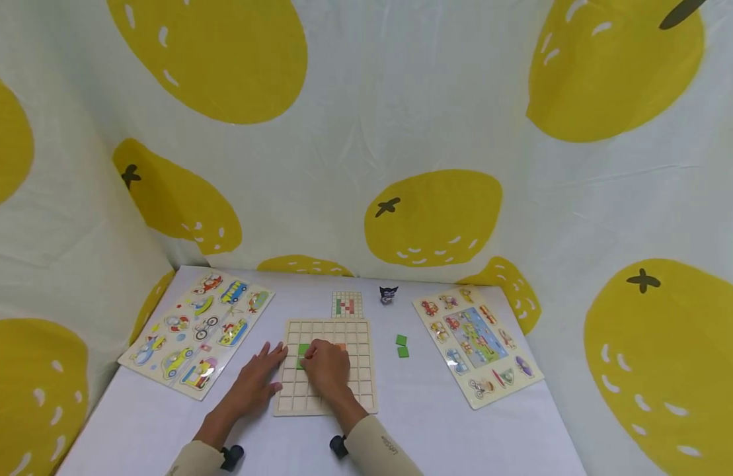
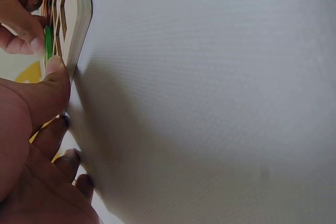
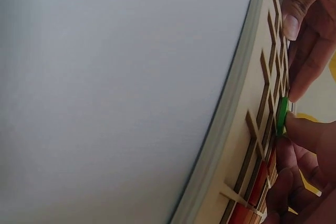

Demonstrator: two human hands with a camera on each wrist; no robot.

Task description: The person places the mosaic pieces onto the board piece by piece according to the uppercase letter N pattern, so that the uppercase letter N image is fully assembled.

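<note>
A wooden grid board point(image 1: 364, 390) lies on the white table. My right hand point(image 1: 328, 367) is over its middle, pinching a green square tile point(image 3: 282, 115) between thumb and fingers at the grid; whether the tile sits fully in a cell I cannot tell. Green shows in the cells beside these fingers, and an orange-red tile point(image 1: 341, 346) is partly visible behind the hand. Red tiles point(image 3: 258, 183) lie in the grid in the right wrist view. My left hand point(image 1: 256, 380) rests at the board's left edge, fingers spread, its thumb touching the rim.
Two loose green tiles point(image 1: 402, 346) lie right of the board. Behind it are a small pattern card point(image 1: 347, 305) and a dark figurine point(image 1: 387, 295). Picture puzzle boards stand on both sides, a vehicle puzzle point(image 1: 184, 329) at left and another puzzle point(image 1: 485, 337) at right. Fruit-patterned cloth surrounds the table.
</note>
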